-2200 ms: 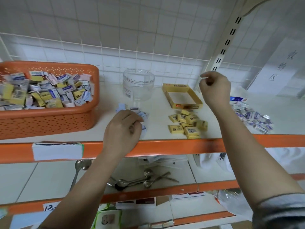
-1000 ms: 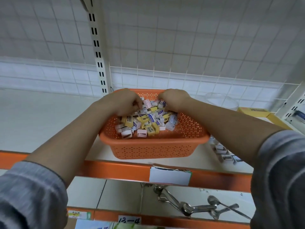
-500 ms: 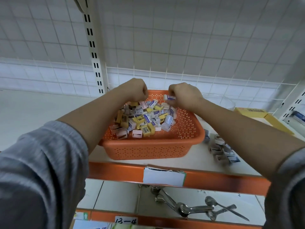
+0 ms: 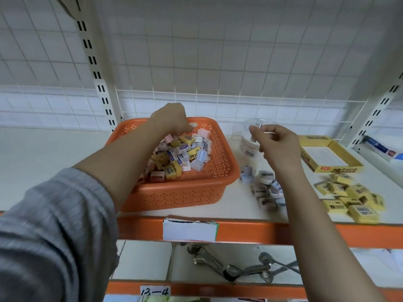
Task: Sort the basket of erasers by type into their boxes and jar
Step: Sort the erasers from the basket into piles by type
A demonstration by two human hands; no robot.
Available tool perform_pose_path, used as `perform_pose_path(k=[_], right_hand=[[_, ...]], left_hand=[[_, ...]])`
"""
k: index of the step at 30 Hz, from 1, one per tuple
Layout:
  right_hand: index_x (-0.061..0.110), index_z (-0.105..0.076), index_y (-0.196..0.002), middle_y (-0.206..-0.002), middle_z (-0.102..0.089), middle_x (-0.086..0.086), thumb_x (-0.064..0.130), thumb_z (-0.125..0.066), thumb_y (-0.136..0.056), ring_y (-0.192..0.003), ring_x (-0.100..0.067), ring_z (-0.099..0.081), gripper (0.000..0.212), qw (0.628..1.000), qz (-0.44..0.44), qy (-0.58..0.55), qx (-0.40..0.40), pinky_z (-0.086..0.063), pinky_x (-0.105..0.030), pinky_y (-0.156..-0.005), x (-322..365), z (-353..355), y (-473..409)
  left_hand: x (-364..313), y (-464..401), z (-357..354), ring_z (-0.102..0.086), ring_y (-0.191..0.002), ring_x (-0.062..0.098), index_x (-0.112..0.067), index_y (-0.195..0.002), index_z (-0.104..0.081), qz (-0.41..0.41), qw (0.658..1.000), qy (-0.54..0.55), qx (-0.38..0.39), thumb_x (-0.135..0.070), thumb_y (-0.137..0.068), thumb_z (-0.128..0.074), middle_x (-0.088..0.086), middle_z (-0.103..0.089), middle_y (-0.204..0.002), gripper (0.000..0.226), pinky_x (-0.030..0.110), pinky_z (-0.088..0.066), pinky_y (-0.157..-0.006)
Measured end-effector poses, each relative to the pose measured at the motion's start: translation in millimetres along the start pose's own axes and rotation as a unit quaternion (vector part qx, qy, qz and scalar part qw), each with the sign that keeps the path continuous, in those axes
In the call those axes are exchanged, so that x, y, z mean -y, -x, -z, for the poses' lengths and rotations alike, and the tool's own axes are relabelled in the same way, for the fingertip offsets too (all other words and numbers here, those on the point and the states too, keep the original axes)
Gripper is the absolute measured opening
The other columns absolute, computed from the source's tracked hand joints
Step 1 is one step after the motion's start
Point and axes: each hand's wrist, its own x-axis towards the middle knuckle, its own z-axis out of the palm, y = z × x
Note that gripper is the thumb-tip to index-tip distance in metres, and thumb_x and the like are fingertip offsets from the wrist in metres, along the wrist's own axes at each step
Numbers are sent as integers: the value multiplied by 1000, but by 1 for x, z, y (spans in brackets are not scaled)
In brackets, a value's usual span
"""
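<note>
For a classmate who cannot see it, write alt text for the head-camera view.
A person's left hand digs into an orange basket of mixed erasers while the right hand hovers in front of a clear jar, beside a yellow box.

Left hand (image 4: 169, 118) — fingertips buried among the erasers in the orange basket (image 4: 224, 171); whether they grip one cannot be told. Right hand (image 4: 277, 144) — curled fingers (image 4: 254, 129) pinch something small, too blurred to identify. Clear jar (image 4: 248, 147) — largely hidden behind that hand. Yellow erasers (image 4: 351, 199) — motion-smeared, print unreadable. Blue-and-white box (image 4: 383, 149) — cut off by the right edge. Metal utensils (image 4: 239, 269) on the lower shelf — partly hidden under the orange rail (image 4: 305, 234).
</note>
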Motion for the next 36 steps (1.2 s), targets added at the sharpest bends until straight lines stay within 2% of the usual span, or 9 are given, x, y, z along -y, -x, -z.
perform_pose_path(k=[5, 9, 14, 17, 19, 23, 26, 30, 36], right_hand=[[10, -66, -85, -63, -59, 5, 33, -66, -85, -46, 1, -46, 23, 998, -3, 11, -61, -38, -21, -55, -15, 44, 6], [18, -66, -82, -59, -53, 6, 39, -63, -86, -50, -5, -49, 22, 986, -2, 50, -157, -41, -28, -59, -35, 109, 10], [26, -61, -78, -70, -63, 1, 35, -66, -85, -72, -26, -67, 12, 950, -43, 173, -256, -50, -37, -75, -70, 224, 7], [9, -67, -89, -82, -70, -15, 24, -65, -85, -87, -35, -67, 15, 914, -77, 267, -295, -47, -35, -79, -82, 290, -5], [-5, -67, -93, -91, -68, -28, 16, -64, -85, -92, -40, -64, 23, 898, -94, 307, -302, -47, -39, -80, -87, 328, -16], [-2, -65, -111, -109, -67, -21, 9, -62, -83, -105, -34, -61, 30, 887, -123, 354, -271, -43, -32, -86, -99, 374, -38], [0, -63, -113, -109, -66, -20, 8, -62, -84, -98, -35, -63, 31, 886, -87, 361, -277, -42, -30, -77, -111, 383, -37], [5, -67, -107, -104, -68, -17, 22, -54, -83, -93, -33, -64, 32, 884, -34, 347, -311, -45, -32, -76, -129, 384, -17], [13, -68, -101, -85, -67, -4, 12, -55, -89, -69, -23, -62, 18, 904, -59, 295, -303, -44, -27, -63, -117, 380, 12]], left_hand=[[-59, 43, 20, -59, -78, 20, -7, -92, -72, -59, 991, 89, -79, -37, -84, -62, 11, -69, -91, 33, 32, -47, -72], [-115, 74, -4, -53, -76, 16, -13, -88, -68, -100, 970, 194, -104, -35, -83, -64, 2, -63, -84, 23, 25, -39, -67], [-196, 88, -60, -56, -62, 7, -23, -84, -64, -169, 943, 285, -38, -31, -83, -67, -11, -60, -71, 8, 22, -45, -60], [-245, 85, -91, -55, -62, 7, -23, -88, -67, -208, 936, 285, -2, -29, -83, -67, -9, -61, -72, 7, 22, -42, -57], [-276, 82, -107, -57, -64, 9, -20, -93, -68, -227, 927, 297, 31, -27, -84, -66, -8, -61, -71, 11, 25, -44, -59], [-331, 73, -130, -53, -63, 5, -19, -101, -68, -255, 919, 296, 60, -25, -85, -65, -7, -61, -77, 17, 24, -44, -59], [-373, 60, -138, -55, -68, 9, -20, -99, -68, -281, 916, 281, 63, -25, -86, -64, -7, -62, -79, 15, 26, -46, -61], [-436, 37, -150, -62, -83, 21, -12, -106, -66, -317, 910, 257, 77, -27, -84, -67, 7, -66, -99, 27, 36, -52, -77], [-495, 18, -168, -58, -108, 25, -7, -118, -60, -310, 913, 238, 117, -15, -85, -66, 11, -59, -122, 35, 27, -45, -87]])
